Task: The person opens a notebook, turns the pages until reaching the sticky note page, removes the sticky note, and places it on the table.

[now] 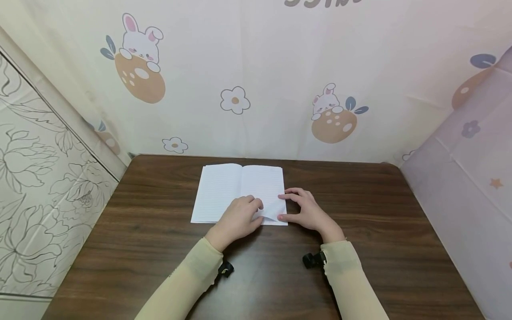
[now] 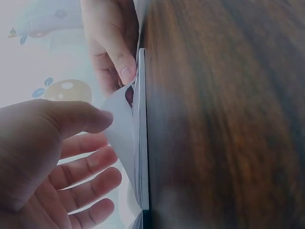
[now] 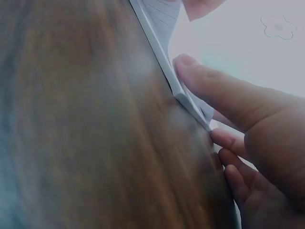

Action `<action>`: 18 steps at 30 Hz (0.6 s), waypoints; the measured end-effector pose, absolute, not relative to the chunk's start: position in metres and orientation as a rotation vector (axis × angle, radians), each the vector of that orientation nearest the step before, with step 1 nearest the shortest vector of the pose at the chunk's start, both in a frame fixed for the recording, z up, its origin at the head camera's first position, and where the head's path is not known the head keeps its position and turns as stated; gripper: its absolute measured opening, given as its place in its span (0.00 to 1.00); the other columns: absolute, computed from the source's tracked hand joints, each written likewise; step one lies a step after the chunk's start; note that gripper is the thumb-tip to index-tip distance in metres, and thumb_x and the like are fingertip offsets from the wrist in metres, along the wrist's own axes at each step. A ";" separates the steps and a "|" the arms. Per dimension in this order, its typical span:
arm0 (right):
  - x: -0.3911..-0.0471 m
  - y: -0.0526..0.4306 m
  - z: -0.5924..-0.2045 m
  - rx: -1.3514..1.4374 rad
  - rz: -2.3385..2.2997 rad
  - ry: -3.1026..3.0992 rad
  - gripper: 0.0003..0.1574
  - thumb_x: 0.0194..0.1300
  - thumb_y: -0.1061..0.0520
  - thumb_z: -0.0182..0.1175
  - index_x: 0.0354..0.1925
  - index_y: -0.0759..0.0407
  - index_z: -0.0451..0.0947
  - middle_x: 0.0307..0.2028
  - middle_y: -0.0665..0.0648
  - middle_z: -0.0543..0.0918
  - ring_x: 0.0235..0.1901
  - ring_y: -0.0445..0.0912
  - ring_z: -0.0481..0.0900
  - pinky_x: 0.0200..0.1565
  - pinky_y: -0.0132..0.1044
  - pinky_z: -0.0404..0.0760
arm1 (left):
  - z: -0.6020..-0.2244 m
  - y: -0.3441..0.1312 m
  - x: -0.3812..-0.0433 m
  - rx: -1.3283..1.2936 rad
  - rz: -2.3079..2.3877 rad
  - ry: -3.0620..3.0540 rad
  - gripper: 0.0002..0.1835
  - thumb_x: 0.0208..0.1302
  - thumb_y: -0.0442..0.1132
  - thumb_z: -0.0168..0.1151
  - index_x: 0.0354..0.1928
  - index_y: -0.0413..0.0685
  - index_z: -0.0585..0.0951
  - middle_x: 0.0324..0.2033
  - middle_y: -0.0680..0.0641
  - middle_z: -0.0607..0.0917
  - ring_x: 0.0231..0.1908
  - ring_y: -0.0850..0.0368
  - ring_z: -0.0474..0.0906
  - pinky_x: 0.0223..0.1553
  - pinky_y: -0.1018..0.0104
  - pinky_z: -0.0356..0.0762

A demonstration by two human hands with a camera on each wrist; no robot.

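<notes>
An open lined notebook (image 1: pixel 219 191) lies on the table, its right-hand page (image 1: pixel 260 180) raised along the near edge. My left hand (image 1: pixel 238 217) is over the lower part of that page. In the left wrist view its thumb (image 2: pixel 97 119) is at the raised page (image 2: pixel 121 129), with the other fingers loosely spread. My right hand (image 1: pixel 308 211) is at the notebook's right edge, thumb and forefinger apart, their tips on the paper. The right wrist view shows the right thumb (image 3: pixel 209 78) against the page edge, several fingertips beside the notebook's corner.
The dark wooden table (image 1: pixel 160 249) extends around the notebook. Behind it hangs a pale curtain (image 1: pixel 272 124) with rabbit and flower prints. A floral-patterned panel (image 1: pixel 36 178) stands at the left. A black wrist camera (image 1: pixel 314 260) sits at the right sleeve, another at the left.
</notes>
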State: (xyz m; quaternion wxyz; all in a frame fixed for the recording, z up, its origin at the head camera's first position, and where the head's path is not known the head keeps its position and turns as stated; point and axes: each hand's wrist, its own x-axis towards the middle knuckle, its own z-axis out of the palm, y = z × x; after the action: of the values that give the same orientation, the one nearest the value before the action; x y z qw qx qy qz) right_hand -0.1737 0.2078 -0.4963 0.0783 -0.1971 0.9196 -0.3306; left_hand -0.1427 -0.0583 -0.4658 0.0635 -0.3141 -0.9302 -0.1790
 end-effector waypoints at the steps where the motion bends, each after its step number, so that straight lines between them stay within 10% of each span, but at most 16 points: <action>1: -0.174 0.209 -0.497 -0.608 -0.994 2.751 0.44 0.53 0.33 0.74 0.65 0.43 0.77 0.69 0.52 0.68 0.69 0.57 0.57 0.66 0.62 0.61 | -0.466 -0.058 -0.143 -0.947 -0.547 -2.801 0.10 0.63 0.44 0.69 0.43 0.48 0.83 0.31 0.53 0.81 0.30 0.58 0.75 0.37 0.61 0.76; 18: -0.175 0.214 -0.496 -0.613 -0.950 2.750 0.55 0.54 0.34 0.75 0.73 0.48 0.65 0.71 0.54 0.67 0.71 0.55 0.57 0.68 0.60 0.60 | -0.470 -0.056 -0.147 -0.821 -0.673 -2.730 0.04 0.69 0.41 0.64 0.36 0.51 0.84 0.27 0.56 0.80 0.28 0.62 0.73 0.34 0.66 0.75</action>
State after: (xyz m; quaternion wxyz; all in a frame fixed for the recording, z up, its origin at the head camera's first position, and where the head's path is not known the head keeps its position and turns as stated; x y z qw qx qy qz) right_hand -0.1748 0.2142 -0.4963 0.0838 -0.2055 0.9216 -0.3183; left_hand -0.1471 -0.0564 -0.4703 0.1058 -0.2787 -0.9268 -0.2285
